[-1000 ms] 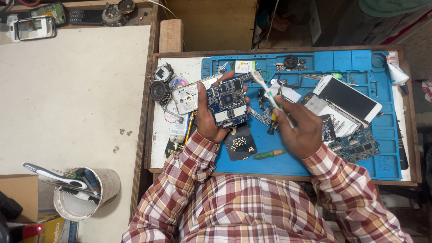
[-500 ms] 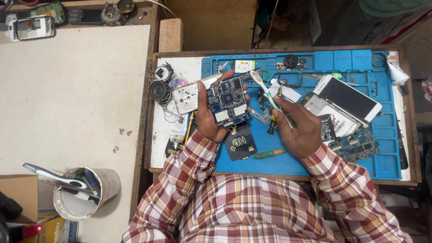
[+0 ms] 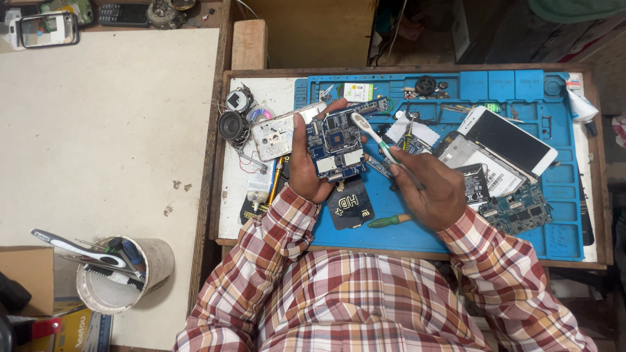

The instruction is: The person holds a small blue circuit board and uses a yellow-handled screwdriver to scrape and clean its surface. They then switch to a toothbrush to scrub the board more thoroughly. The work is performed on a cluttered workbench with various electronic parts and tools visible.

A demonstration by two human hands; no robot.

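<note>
A: As seen from a head camera looking straight down — what fills the centre?

B: A blue repair mat (image 3: pixel 521 241) on a wooden tray, and just above frame centre a blue circuit board (image 3: pixel 337 146), held upright-ish, component side facing up.

A: Held how?

B: Clamped in the left hand (image 3: pixel 306 173): thumb along the board's 9 o'clock edge, fingertips curling over the 12 o'clock edge. Closed firmly on it.

A: And the right hand?

B: The right hand (image 3: pixel 427 192), at 3 o'clock from the board, closed around a white and green toothbrush (image 3: pixel 375 137). Brush head pointing toward 10 o'clock, resting at the board's upper right corner. Touching or just above: cannot tell. Hands close together but apart.

A: Around the board?

B: At 9 o'clock, just beside it, a pale metal phone frame (image 3: pixel 277 133), with a small round speaker (image 3: pixel 231 125) and loose wires beyond. At 6 o'clock, under the wrist, a dark flat square part (image 3: pixel 350 205), and beside that a green-handled screwdriver (image 3: pixel 390 220) lying on the mat. At 3 o'clock, well past the right hand, a white phone (image 3: pixel 508 140) with dark screen, overlapping another opened phone body. At 4 o'clock, a second circuit board (image 3: pixel 521 212).

A: Further out?

B: Far at 8 o'clock, on a pale worktop (image 3: pixel 104 130), a round tin (image 3: pixel 140 277) holding tools. Both sleeves red, white and brown plaid.
</note>
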